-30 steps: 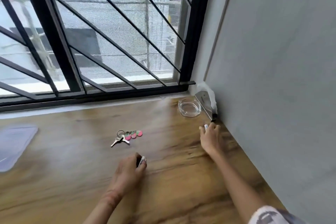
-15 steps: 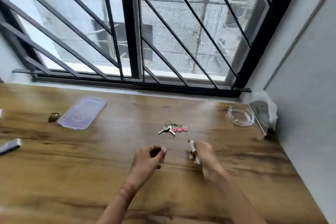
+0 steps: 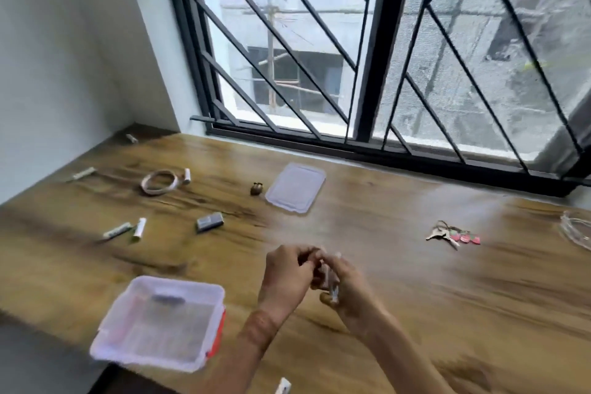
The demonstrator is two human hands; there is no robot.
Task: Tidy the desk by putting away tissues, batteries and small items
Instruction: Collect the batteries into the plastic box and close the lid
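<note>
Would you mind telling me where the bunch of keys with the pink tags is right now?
In the head view, the bunch of keys with pink tags lies on the wooden desk at the right, below the window and left of the clear glass dish.

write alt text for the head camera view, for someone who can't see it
Two hands, the left hand and right hand, meet over a wooden desk, holding small batteries. An open plastic box sits to their left; loose batteries, a lid and keys lie beyond, below a barred window.
</note>
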